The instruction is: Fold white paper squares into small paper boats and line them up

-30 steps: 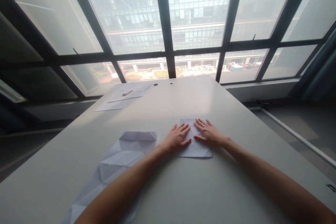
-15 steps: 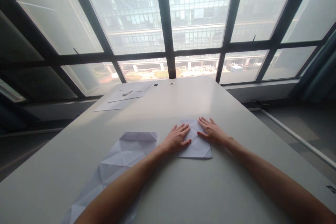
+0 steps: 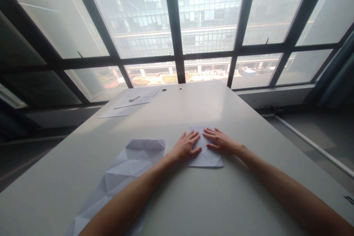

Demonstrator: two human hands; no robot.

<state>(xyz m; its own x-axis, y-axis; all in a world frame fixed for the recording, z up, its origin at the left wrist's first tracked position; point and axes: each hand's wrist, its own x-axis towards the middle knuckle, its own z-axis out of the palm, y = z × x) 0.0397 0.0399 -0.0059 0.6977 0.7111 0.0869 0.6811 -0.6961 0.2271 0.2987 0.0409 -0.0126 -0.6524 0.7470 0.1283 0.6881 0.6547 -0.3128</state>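
A folded white paper (image 3: 206, 159) lies flat on the table, roughly square, with crease lines and a small folded corner at its lower right. My left hand (image 3: 186, 146) rests flat on its left side, fingers stretched out. From the right, my right hand (image 3: 221, 141) lies across the upper right part with its fingers extended. Both hands cover parts of the paper's edges. A larger creased sheet of paper (image 3: 132, 166) lies to the left, partly hidden under my left forearm.
The white table (image 3: 188, 107) reaches toward large windows with dark frames. At its far left lie several sheets of paper (image 3: 118, 111) with a small white pen-like object (image 3: 134, 98) on them. A blue curtain (image 3: 334, 73) hangs at the right.
My right hand has slid a little left and nearer to me over the folded paper, its fingers now pointing more to the left. My left hand stays in place.
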